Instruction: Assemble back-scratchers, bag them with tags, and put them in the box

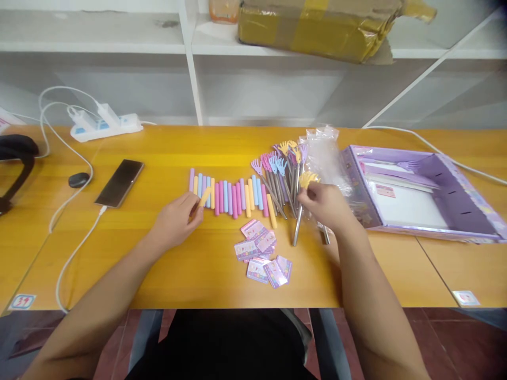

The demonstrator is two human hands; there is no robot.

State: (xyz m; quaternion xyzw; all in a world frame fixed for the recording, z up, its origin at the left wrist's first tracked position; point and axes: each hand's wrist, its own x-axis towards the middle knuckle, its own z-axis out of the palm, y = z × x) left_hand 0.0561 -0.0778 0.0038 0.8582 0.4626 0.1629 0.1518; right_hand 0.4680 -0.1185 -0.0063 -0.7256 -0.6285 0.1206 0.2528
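Note:
My left hand (176,220) pinches a yellow foam sleeve (205,197) at the left end of a row of pastel foam sleeves (232,196) lying side by side on the yellow table (166,274). My right hand (327,206) is closed on a metal rod with a yellow hand-shaped head (307,179), its shaft pointing down toward me. Just left of it lies a bunch of metal rods with coloured hand-shaped heads (279,166). Small pink and purple cards (261,253) are scattered in front of the row.
An open purple box (423,192) sits at the right, with clear plastic bags (327,153) beside it. At the left are a phone (120,182) on a cable, a white power strip (105,126) and a black object (78,180). White shelves carry a taped parcel (320,26).

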